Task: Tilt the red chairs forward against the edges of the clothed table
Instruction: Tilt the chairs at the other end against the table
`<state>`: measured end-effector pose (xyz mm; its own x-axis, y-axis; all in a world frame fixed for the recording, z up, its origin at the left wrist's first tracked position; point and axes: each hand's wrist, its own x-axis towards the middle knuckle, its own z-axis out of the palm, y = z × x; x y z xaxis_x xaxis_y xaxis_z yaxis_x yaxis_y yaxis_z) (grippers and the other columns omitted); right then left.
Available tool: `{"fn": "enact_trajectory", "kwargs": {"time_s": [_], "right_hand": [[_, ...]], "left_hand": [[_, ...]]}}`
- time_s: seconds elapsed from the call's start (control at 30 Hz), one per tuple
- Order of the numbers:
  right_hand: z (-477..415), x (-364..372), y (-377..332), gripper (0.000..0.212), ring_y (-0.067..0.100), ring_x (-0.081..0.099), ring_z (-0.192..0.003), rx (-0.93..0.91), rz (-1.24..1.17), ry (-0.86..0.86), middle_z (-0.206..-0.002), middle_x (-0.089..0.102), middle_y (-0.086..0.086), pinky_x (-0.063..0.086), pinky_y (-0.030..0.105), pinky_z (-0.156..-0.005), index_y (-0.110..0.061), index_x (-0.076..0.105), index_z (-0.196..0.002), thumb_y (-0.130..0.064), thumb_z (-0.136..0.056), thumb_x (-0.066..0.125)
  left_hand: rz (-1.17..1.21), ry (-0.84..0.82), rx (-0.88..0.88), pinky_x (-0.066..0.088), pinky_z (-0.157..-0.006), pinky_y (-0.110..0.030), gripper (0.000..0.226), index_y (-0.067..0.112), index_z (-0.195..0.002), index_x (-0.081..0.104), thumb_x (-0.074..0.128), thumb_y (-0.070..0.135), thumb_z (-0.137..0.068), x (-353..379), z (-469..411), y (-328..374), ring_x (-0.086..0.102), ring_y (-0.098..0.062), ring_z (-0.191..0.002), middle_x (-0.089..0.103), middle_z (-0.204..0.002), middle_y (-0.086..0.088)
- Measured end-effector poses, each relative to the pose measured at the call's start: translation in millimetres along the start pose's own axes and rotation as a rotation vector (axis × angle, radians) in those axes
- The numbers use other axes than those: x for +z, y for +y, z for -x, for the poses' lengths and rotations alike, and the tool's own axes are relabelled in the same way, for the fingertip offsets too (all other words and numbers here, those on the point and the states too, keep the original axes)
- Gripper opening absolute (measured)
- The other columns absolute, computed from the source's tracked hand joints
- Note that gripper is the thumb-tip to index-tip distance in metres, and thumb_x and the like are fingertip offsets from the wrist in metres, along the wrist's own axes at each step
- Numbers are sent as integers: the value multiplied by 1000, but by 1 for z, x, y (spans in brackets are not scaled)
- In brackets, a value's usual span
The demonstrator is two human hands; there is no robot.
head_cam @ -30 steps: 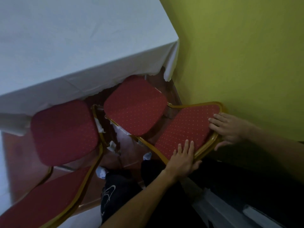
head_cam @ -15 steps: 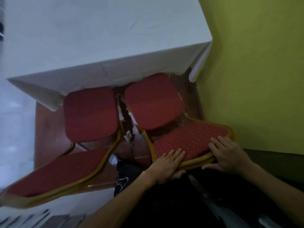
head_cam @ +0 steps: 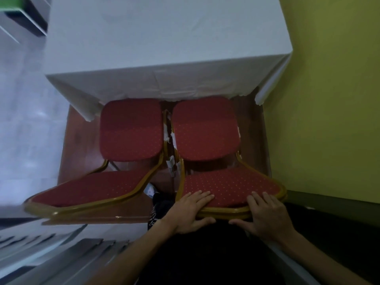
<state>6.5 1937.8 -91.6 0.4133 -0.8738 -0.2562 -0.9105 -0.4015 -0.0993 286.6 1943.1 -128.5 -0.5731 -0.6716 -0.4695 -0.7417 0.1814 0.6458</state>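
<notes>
Brown floor (head_cam: pixel 82 153), red chairs (head_cam: pixel 130 130), clothed table (head_cam: pixel 164 42)

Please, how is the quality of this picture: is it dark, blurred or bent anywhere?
Head view: dim overall, the white tablecloth looks bluish grey; the right chair, the left hand and the right hand on it are fairly sharp; at lower left the floor is smeared by blur, and the left chair looks stretched by the wide lens.

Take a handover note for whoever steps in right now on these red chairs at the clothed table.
The left hand and right hand each grip the top rail of the right chair. The left chair stands beside it, untouched. Both seats meet the hanging cloth of the table. Done: chairs lined up. Left: neither looks tilted against the table yet, so tip both.
</notes>
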Motion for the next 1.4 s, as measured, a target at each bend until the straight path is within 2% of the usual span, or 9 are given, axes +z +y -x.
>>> {"fn": "enact_trajectory", "kwargs": {"time_s": [0.07,0.13,0.2,0.33,0.5,0.7,0.93,1.13,1.4], "right_hand": [[3,0,8,87,34,69,-99,-36,-89,31,-110,72,13,55,46,-87,-8,70,-106,-87,-78,46],[5,3,31,82,26,65,-114,-138,-186,25,-126,68,4,47,42,-100,-14,67,-123,-83,-83,46],[5,7,50,79,21,60,-123,-188,-229,5,-135,62,0,41,41,-107,-17,62,-132,-80,-86,46],[9,25,46,78,26,65,-115,-165,-237,102,-127,67,5,51,45,-98,-9,67,-124,-75,-86,51],[13,26,31,76,27,69,-107,-156,-218,178,-118,71,7,54,43,-93,-7,71,-117,-74,-87,49],[7,25,23,77,24,66,-111,-143,-227,134,-121,70,4,49,38,-97,-10,69,-120,-76,-87,47],[-6,31,16,75,20,60,-115,-138,-294,131,-124,67,2,36,34,-97,-12,66,-122,-76,-89,45],[-9,29,15,76,19,60,-114,-135,-303,130,-124,67,1,35,32,-96,-13,66,-123,-77,-89,43],[-14,24,14,74,17,59,-116,-118,-322,116,-125,66,0,37,35,-96,-15,65,-124,-77,-88,45]], "left_hand": [[-10,-8,-9,11,-122,-40,81,33,-157,14,31,76,-91,-1,2,0,11,-13,-150,16,-163,9],[-27,-12,-4,12,-122,-40,80,32,-157,13,30,75,-91,0,4,0,11,-14,-150,15,-163,8],[-49,-10,3,12,-122,-40,80,30,-157,12,28,75,-92,2,4,-1,11,-15,-150,15,-163,7],[-72,-2,15,9,-120,-36,78,30,-157,13,28,73,-93,2,6,-4,12,-15,-150,17,-163,7],[-55,32,-5,4,-119,-32,76,31,-156,17,32,72,-94,3,16,-10,12,-12,-149,19,-162,9],[-47,76,-7,10,-121,-33,78,29,-156,21,31,74,-93,-1,20,-19,17,-11,-148,24,-161,7],[-41,96,-25,15,-122,-37,82,27,-155,23,27,78,-91,-9,19,-28,20,-12,-148,24,-161,6],[-10,84,-32,14,-122,-36,79,29,-155,22,32,76,-92,-12,17,-32,19,-9,-148,26,-160,8],[-15,80,-47,16,-122,-39,81,31,-155,22,34,78,-91,-18,14,-35,21,-10,-147,27,-160,8]]}}
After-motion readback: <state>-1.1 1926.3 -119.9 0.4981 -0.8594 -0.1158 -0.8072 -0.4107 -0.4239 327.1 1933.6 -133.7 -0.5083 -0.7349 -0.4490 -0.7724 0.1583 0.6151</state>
